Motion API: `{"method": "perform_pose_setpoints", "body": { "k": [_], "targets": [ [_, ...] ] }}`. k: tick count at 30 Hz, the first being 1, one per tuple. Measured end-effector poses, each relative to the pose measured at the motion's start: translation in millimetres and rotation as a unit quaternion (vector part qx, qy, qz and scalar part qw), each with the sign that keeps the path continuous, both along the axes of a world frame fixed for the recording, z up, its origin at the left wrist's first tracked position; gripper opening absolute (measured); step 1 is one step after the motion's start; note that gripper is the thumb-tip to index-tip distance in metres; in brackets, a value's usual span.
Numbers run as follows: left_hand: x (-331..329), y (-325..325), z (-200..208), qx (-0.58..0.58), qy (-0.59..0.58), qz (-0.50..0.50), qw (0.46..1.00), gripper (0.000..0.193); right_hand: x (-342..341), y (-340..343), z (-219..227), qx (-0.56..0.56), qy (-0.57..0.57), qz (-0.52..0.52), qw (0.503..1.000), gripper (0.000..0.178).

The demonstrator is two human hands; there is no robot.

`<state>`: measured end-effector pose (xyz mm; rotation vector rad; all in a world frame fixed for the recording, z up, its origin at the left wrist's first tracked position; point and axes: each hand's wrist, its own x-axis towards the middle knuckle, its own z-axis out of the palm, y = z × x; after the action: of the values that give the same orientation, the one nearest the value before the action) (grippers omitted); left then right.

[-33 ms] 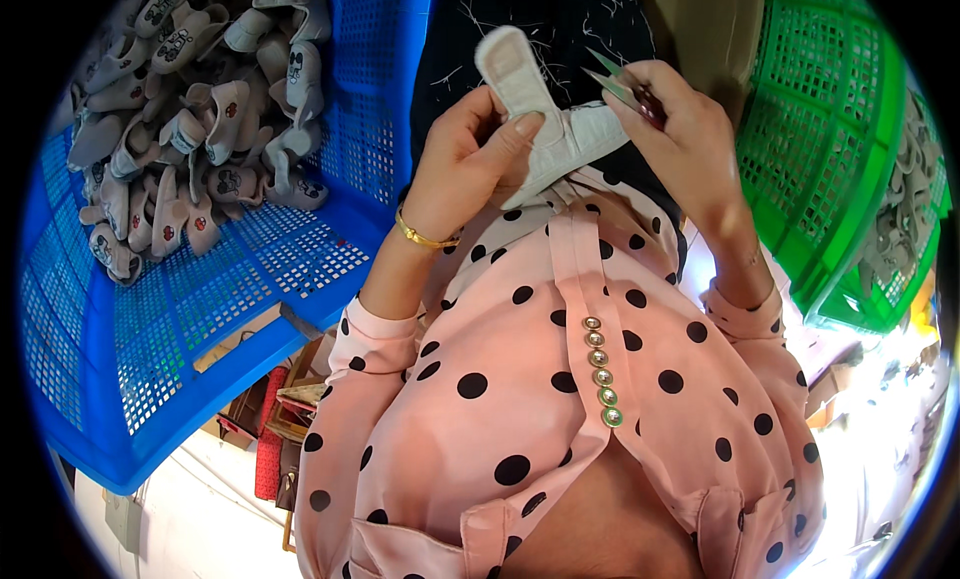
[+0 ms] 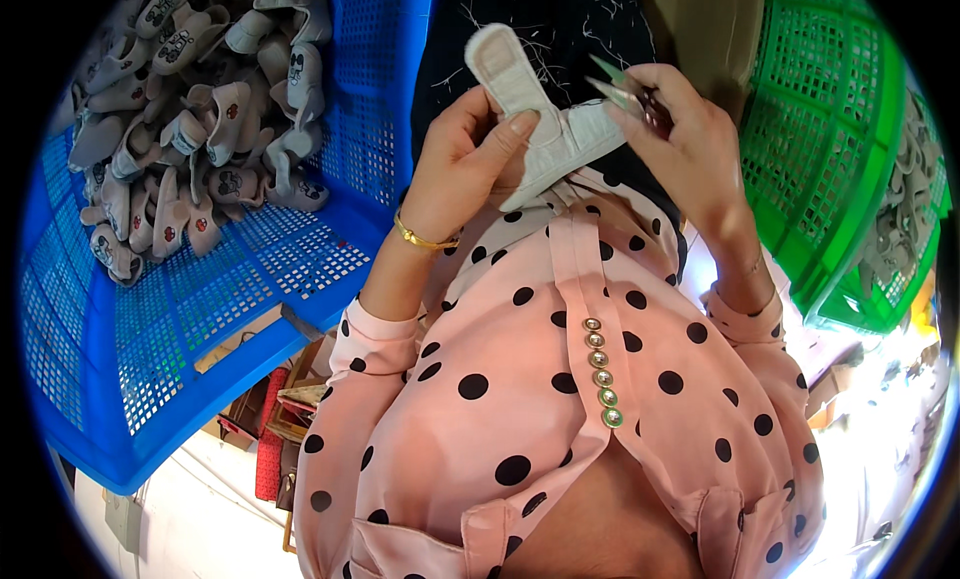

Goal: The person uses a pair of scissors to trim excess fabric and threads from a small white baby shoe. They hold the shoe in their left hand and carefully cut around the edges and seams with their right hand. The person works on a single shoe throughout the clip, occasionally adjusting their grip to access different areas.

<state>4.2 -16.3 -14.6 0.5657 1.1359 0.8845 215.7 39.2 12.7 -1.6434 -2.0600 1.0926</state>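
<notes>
My left hand (image 2: 465, 159) pinches a white cloth shoe piece (image 2: 560, 144) between thumb and fingers, just above my lap. A long rounded tab on it sticks up, and its other arm reaches toward my right hand. My right hand (image 2: 690, 144) is closed around a pair of thread snips (image 2: 622, 91) with a dark reddish grip. Their pointed blades face up and left, apart at the tips, beside the cloth's right end. Part of the grip is hidden by my fingers. Whether those fingers also touch the cloth, I cannot tell.
A blue plastic basket (image 2: 250, 344) on the left holds a heap of pale cloth shoes (image 2: 180, 139) with printed figures. To the right stands a green basket (image 2: 800, 139), with more pale pieces (image 2: 900, 209) beyond it. Loose threads cling to my dark trousers (image 2: 600, 29).
The cloth's raised tab has tipped slightly left. My right hand and the snips have turned a little, their blades shifting slightly down and right.
</notes>
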Motion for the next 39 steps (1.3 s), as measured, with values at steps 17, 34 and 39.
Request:
{"method": "perform_pose_setpoints", "body": {
  "k": [17,34,39],
  "targets": [
    [16.4,-11.9,10.7,-0.002,0.033,0.116,0.993,0.027,20.7,-16.8,7.1,0.012,0.037,-0.034,0.999,0.038],
    [21.2,-2.4,-6.4,0.446,0.583,0.006,0.68,0.031,17.0,-9.5,-60.7,-0.1,0.094,-0.083,0.987,0.05],
    [32.3,13.0,-10.6,0.396,0.517,-0.119,0.75,0.014,18.7,-11.4,-64.9,-0.109,0.123,-0.076,0.983,0.045]
  ]
}}
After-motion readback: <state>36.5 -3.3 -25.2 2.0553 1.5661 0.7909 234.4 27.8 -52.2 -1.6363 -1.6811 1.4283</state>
